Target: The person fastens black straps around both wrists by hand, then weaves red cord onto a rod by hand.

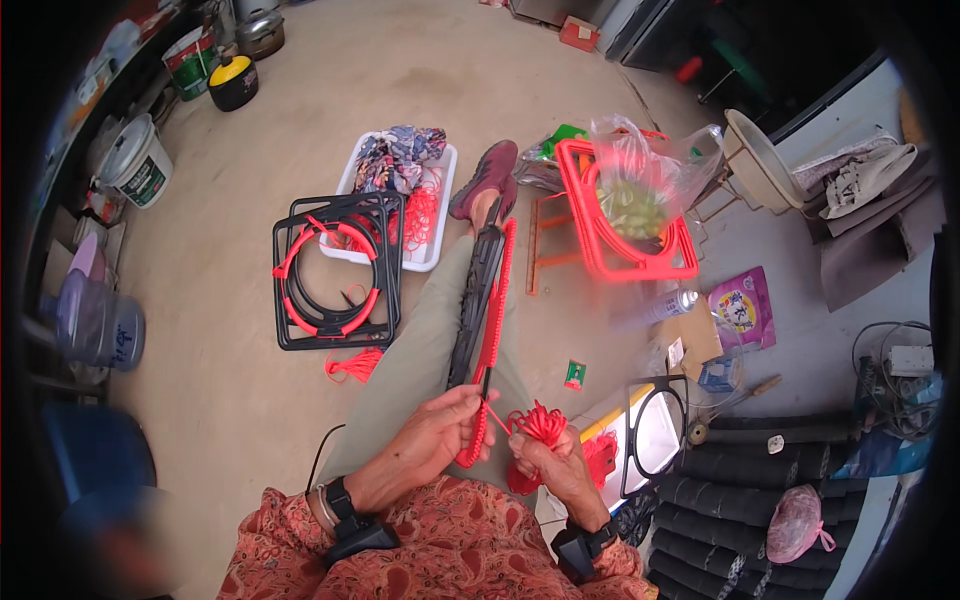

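A black plastic frame (470, 315) stands nearly edge-on across my lap, with red cord (498, 310) wound tightly along its right-hand rim. My left hand (435, 437) is closed, its thumb and fingers pinching the wrapped rim near its lower end, by a short bare black stretch. A looped bundle of red cord (540, 424) is gripped in my right hand (562, 468). One strand runs from that bundle to the rim at my left fingertips. Part of the rim below my left fingers is wrapped too.
Black frames (283, 215), partly wrapped in red, lean on a white tray (432, 258) holding floral cloth and red cord. A cord bundle (354, 366) lies nearby. At right stand red frames (571, 200) under a plastic bag, a spray can (682, 300) and a white-and-yellow box (655, 440).
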`<state>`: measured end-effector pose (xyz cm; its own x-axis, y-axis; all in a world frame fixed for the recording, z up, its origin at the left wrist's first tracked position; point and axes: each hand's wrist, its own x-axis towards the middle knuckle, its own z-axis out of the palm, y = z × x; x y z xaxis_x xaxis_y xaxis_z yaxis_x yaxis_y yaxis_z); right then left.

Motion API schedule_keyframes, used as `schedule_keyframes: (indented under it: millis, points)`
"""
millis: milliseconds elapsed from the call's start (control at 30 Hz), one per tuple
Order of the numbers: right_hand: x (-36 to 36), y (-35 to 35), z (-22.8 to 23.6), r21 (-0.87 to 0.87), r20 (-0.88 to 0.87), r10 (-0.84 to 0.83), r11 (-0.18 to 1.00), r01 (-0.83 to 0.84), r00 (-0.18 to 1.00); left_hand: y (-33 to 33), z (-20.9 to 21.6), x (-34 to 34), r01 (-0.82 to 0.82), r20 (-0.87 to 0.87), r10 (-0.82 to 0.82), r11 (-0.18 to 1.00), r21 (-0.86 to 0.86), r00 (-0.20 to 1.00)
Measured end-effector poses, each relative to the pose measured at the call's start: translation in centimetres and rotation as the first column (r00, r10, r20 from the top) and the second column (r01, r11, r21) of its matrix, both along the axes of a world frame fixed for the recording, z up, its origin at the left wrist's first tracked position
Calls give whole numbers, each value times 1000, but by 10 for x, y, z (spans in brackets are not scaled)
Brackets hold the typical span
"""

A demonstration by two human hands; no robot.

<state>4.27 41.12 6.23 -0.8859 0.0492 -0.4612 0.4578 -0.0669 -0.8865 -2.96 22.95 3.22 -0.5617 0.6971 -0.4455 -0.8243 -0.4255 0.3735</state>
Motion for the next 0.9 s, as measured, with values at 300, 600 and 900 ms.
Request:
schedule_keyframes:
  millis: [300, 600, 900]
  points:
    - [1, 5, -3, -358, -32, -149, 925, 128, 988, -3, -16, -1, 33, 78, -41, 994, 105, 996]
    - [-10, 6, -24, -470, -52, -202, 869, 155, 978, -8, -29, -1, 44, 120, -70, 977, 207, 990]
    - [-2, 18, -26, -422, -22, -148, 898, 126, 989, -5, -10, 4, 33, 114, -46, 993, 113, 992]
